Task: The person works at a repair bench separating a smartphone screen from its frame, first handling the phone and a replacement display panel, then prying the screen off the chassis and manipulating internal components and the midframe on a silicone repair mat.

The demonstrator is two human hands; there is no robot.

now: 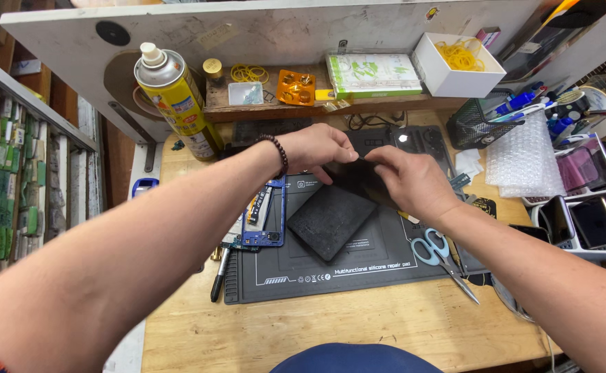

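Both hands meet over the far half of the grey mat (358, 276) on the wooden worktop (386, 324). The left hand (314, 147) and right hand (413, 181) pinch opposite edges of a thin black panel (358, 178), holding it just above the mat. A black pad (330, 221), blue phone frame (270, 214) and scissors (438, 253) lie nearby.

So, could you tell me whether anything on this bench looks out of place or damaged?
The blue phone frame lies opened, its circuit boards exposed, partly off the dark silicone mat's left edge. The blue-handled scissors lie open across the mat's right edge.
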